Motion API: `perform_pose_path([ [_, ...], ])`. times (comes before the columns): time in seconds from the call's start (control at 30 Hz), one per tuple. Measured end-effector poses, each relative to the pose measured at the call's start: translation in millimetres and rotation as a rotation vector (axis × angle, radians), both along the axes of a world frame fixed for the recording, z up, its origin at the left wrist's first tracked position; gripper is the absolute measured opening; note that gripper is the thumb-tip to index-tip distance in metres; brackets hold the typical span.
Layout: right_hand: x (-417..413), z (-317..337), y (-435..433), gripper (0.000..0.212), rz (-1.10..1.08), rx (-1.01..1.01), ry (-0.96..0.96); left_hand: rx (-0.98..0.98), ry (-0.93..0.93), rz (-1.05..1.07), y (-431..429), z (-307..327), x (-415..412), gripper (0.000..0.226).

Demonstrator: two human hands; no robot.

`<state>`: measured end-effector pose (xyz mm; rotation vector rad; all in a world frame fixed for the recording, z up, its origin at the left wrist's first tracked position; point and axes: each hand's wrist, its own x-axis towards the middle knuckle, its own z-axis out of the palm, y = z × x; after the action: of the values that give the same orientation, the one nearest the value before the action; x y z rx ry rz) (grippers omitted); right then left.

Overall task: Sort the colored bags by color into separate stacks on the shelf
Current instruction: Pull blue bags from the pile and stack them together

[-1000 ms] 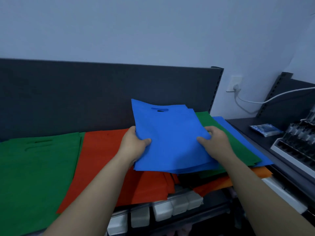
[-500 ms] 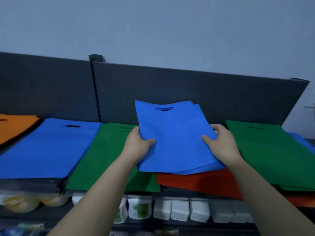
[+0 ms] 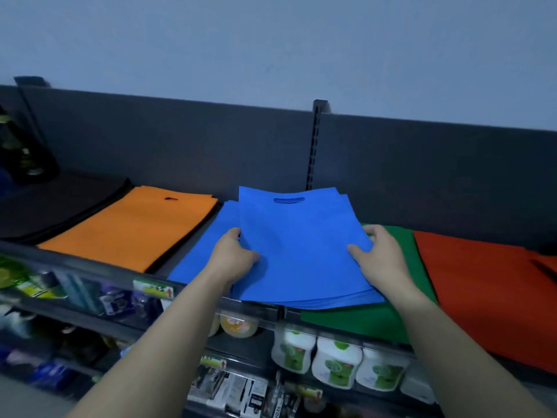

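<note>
I hold a bundle of blue bags (image 3: 301,248) with both hands. My left hand (image 3: 233,256) grips its left edge, thumb on top. My right hand (image 3: 378,257) grips its right edge the same way. The bundle hovers over the blue stack (image 3: 200,257) on the top shelf and overlaps the green stack (image 3: 361,319) to the right. An orange stack (image 3: 132,227) lies to the left of the blue one, a black stack (image 3: 54,206) further left. A red stack (image 3: 488,297) lies at the far right.
The dark shelf back panel (image 3: 211,152) with a slotted upright (image 3: 315,146) stands behind the stacks. Below the shelf edge (image 3: 144,282) are white bottles with green labels (image 3: 337,362), jars and packaged goods. Dark items (image 3: 21,152) stand at the far left.
My view and both hands have swung left along the shelf with the blue bundle. It has gone from over the red and green stacks to over the blue stack.
</note>
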<state>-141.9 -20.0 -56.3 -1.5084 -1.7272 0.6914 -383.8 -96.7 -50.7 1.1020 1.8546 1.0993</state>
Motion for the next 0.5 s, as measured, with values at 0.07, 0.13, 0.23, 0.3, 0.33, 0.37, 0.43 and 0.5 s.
perform_pose_path([
  [0.07, -24, -5, 1, 0.025, 0.028, -0.046, -0.021, -0.033, 0.030, 0.024, 2, -4, -26, 0.042],
  [0.13, -46, -9, 3, 0.032, 0.050, -0.075, -0.056, -0.053, 0.061, 0.054, 6, -8, -46, 0.051],
  [0.23, -72, -17, 10, 0.035, 0.087, -0.109, -0.082, -0.078, 0.145, 0.073, 15, -14, -70, 0.054],
  [0.3, -87, -22, 16, 0.038, 0.112, -0.126, -0.113, -0.091, 0.194, 0.086, 22, -19, -85, 0.050],
  [0.33, -93, -25, 18, 0.041, 0.124, -0.130, -0.135, -0.093, 0.222, 0.092, 26, -23, -93, 0.046],
  [0.37, -99, -28, 20, 0.045, 0.137, -0.131, -0.162, -0.096, 0.254, 0.097, 30, -27, -101, 0.043],
  [0.43, -109, -34, 22, 0.054, 0.167, -0.146, -0.222, -0.115, 0.330, 0.110, 36, -36, -116, 0.039],
  [0.5, -116, -39, 21, 0.066, 0.193, -0.190, -0.292, -0.156, 0.399, 0.109, 40, -45, -126, 0.033],
])
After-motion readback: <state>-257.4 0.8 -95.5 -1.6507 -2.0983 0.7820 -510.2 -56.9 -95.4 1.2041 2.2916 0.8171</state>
